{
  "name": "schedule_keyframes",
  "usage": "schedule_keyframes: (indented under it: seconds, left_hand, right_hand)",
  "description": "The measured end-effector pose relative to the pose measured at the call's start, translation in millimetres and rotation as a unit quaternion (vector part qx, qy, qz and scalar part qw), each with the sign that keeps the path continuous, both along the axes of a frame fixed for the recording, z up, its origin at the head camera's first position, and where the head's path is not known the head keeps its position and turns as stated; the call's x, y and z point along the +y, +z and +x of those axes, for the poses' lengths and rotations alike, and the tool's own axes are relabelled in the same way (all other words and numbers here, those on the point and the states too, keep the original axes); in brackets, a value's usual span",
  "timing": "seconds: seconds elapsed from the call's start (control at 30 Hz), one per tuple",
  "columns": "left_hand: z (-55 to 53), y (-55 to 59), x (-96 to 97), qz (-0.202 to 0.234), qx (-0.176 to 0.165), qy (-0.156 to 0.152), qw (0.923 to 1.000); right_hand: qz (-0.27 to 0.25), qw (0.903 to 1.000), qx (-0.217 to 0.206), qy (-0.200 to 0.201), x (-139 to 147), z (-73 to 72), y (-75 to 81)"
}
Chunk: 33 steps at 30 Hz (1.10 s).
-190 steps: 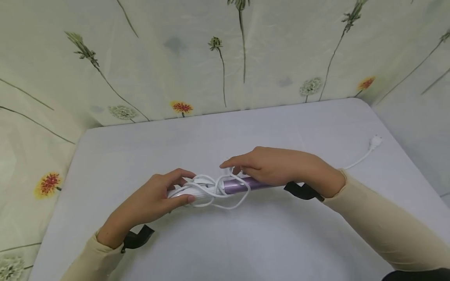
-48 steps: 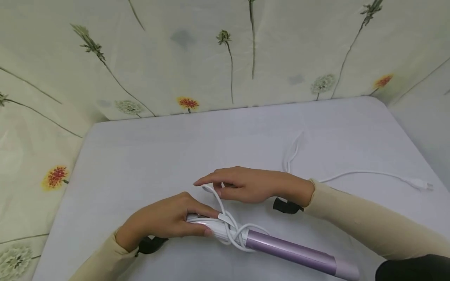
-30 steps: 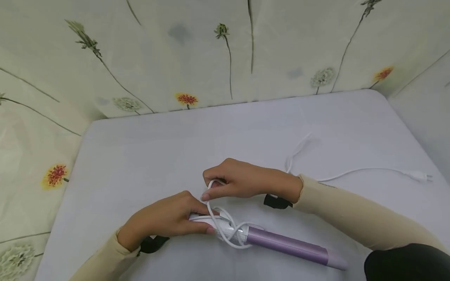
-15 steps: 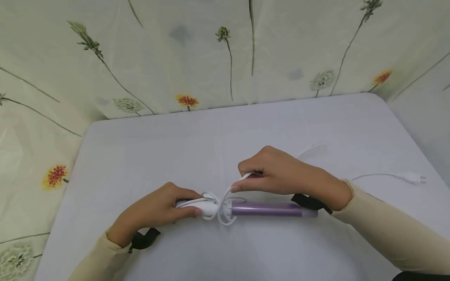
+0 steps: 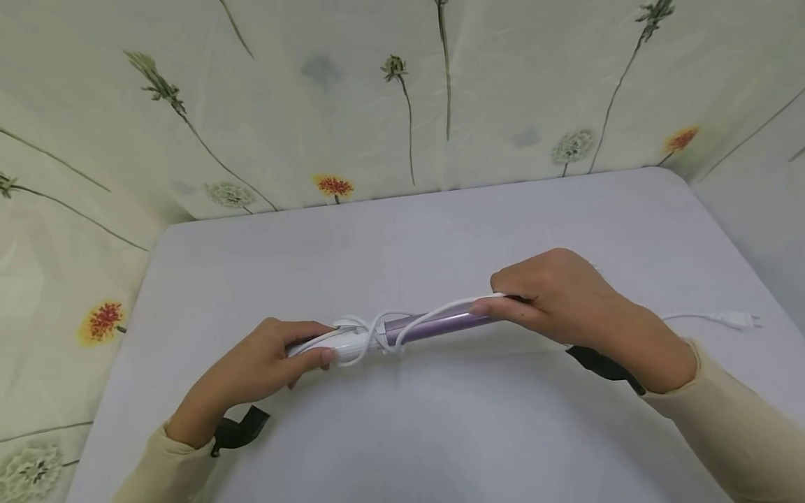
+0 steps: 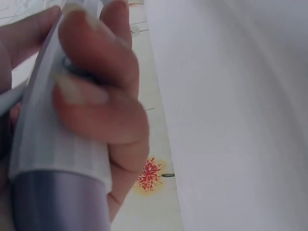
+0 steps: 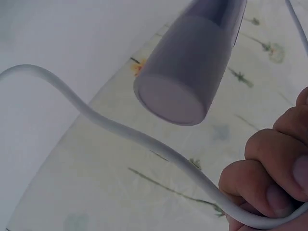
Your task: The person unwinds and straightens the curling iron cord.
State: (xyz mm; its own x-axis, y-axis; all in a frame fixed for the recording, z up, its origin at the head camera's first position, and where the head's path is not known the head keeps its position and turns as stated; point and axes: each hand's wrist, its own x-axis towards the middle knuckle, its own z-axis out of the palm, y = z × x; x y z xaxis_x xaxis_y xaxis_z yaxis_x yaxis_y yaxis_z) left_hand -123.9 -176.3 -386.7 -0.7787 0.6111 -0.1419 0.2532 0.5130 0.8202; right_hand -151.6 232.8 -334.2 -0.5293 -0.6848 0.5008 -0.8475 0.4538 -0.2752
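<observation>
My left hand (image 5: 264, 363) grips the white handle of a curling iron (image 5: 352, 345) with a purple barrel. In the left wrist view, the fingers (image 6: 103, 110) curl round that ribbed handle. The white power cord (image 5: 434, 311) loops round the handle where it meets the barrel. My right hand (image 5: 560, 300) pinches the cord and draws a length of it along the barrel. The right wrist view shows the cord (image 7: 130, 134) running into the curled fingers, apart from the barrel's pale tip (image 7: 178, 82). In the head view the right hand hides that tip.
The cord's plug (image 5: 738, 320) lies on the white-covered table (image 5: 440, 433) at the right. Behind the table hangs a flower-printed cloth (image 5: 352, 105), which also shows at the left side.
The right hand reached toward the handle, took hold of the cord and pulled it right and up. The curling iron swung from sloping down rightward to sloping slightly up, and fewer cord loops surround it.
</observation>
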Motion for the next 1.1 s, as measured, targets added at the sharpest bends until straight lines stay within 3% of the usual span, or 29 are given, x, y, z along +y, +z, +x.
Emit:
schedule_keyframes:
  seconds: [0.2, 0.37, 0.47, 0.6, 0.7, 0.9, 1.1]
  left_hand:
    - [0.0, -3.1, -1.6, 0.006, 0.018, 0.049, 0.9986]
    - [-0.5, -3.4, -5.6, 0.053, 0.019, 0.076, 0.9955]
    - [-0.7, -2.2, -6.1, 0.087, 0.012, 0.077, 0.9932]
    - [1.0, -1.2, -5.8, 0.105, 0.005, 0.067, 0.9922]
    - [3.9, -0.8, -6.3, 0.102, 0.003, 0.055, 0.9932]
    - [8.0, -3.4, -5.9, 0.088, 0.008, 0.028, 0.9957]
    - [7.4, -4.3, -9.6, 0.070, 0.019, 0.031, 0.9969]
  right_hand:
    - [0.010, 0.9999, 0.006, -0.008, 9, 12.1, -0.8]
    - [0.054, 0.9982, -0.022, -0.011, 16, 19.1, -3.5]
    - [0.104, 0.9919, -0.057, -0.044, 18, 17.2, -7.0]
    - [0.168, 0.9718, -0.117, -0.116, 18, 9.2, -15.9]
    - [0.178, 0.9634, -0.115, -0.164, 16, -2.0, -26.5]
    - [0.132, 0.9457, -0.120, -0.272, 17, -20.4, -31.3]
    - [0.020, 0.9490, -0.108, -0.295, 18, -22.9, -18.1]
